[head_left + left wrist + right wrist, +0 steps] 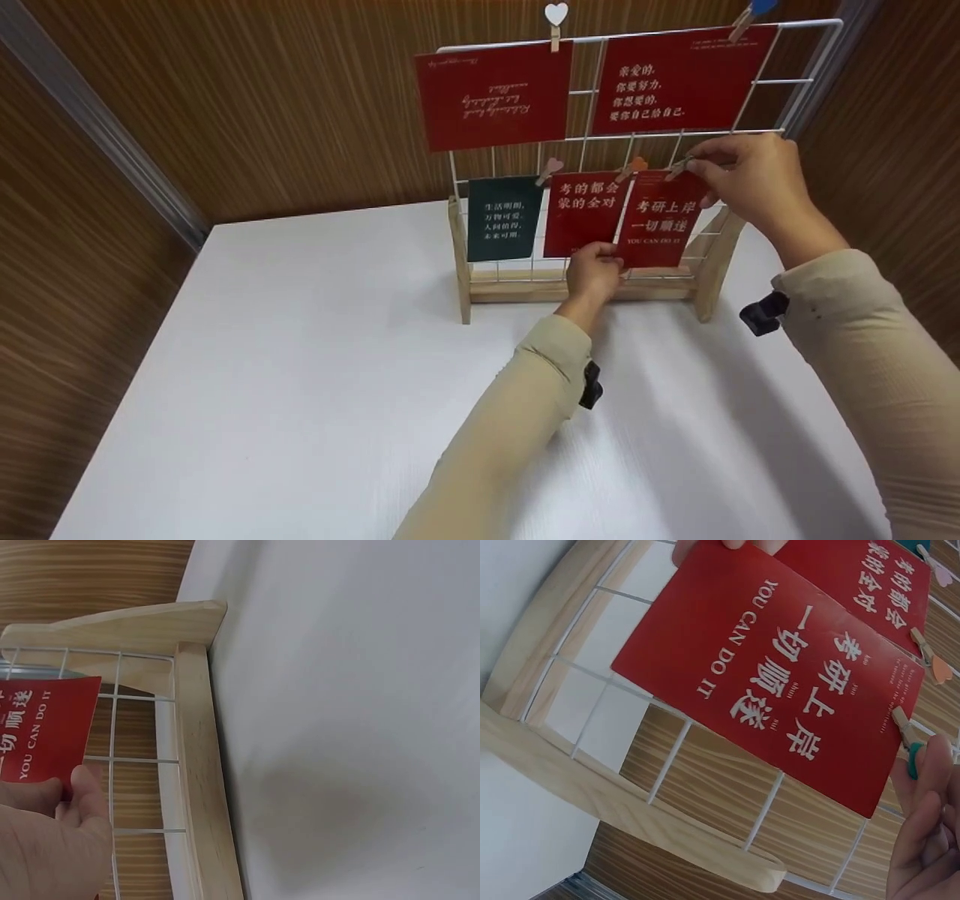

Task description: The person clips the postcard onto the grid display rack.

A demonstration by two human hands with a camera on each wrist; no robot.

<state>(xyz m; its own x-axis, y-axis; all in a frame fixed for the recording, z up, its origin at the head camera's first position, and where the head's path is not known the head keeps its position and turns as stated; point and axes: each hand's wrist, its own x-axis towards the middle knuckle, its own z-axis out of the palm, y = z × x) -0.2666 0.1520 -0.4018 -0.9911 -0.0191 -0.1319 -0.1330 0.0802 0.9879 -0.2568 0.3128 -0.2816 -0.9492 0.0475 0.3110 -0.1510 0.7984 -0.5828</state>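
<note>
A red card (658, 221) printed "YOU CAN DO IT" hangs at the lower right of a white wire grid rack (806, 80). Its lower left corner is pinched between the thumb and fingers of my left hand (592, 276). At its top edge, my right hand (761, 176) pinches a small wooden clothespin (902, 724) with a teal decoration. The pin's tip overlaps the card's edge in the right wrist view. Beside this card hang another red card (581, 217) with an orange heart clothespin (634, 168) and a dark green card (502, 219) with a pink heart clothespin (550, 171).
Two larger red cards (495, 124) hang from the top bar, with white and blue heart clothespins. The rack has a wooden stand (517, 292) on a white table (300, 360). Wood-grain panels (300, 97) rise behind and at both sides.
</note>
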